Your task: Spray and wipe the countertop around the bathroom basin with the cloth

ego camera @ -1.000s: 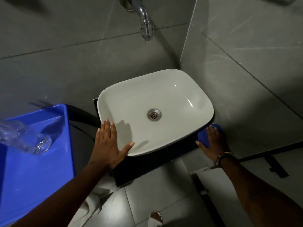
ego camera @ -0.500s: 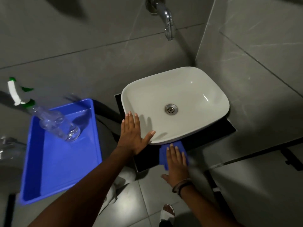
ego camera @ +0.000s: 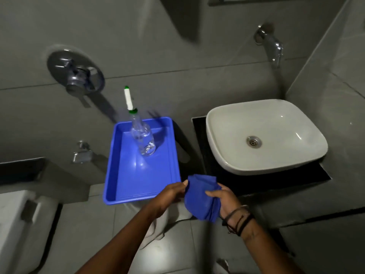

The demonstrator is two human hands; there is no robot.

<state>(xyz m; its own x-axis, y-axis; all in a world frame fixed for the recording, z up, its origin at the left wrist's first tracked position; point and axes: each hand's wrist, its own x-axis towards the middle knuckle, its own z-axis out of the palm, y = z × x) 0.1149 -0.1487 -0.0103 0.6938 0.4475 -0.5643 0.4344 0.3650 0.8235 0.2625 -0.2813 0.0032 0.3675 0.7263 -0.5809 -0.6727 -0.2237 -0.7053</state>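
A dim grey-tiled bathroom seen from above, looking down at two bare arms that reach in from the bottom of the frame. Low in the centre, both hands hold a bunched blue cloth (ego camera: pixel 201 198) in the air between them. The left hand (ego camera: pixel 170 195) pinches the cloth's upper left edge between thumb and fingers; the right hand (ego camera: pixel 227 200), with dark bands at its wrist, has its fingers curled around the cloth's right side. The cloth hangs just in front of the lower left corner of the black countertop (ego camera: pixel 256 181), not touching it. On that countertop, right of centre, sits a white rounded basin (ego camera: pixel 237 135) with a metal drain (ego camera: pixel 254 142) in its bowl. A chrome tap (ego camera: pixel 273 46) juts from the wall in the upper right, above the basin. Left of the basin, in the middle of the frame, is a blue plastic tray (ego camera: pixel 138 175); a clear spray bottle (ego camera: pixel 142 138) with a white and green nozzle stands in its far end. A round chrome wall valve (ego camera: pixel 76 73) is fixed in the upper left, and part of a white toilet (ego camera: pixel 21 224) shows in the lower left corner.
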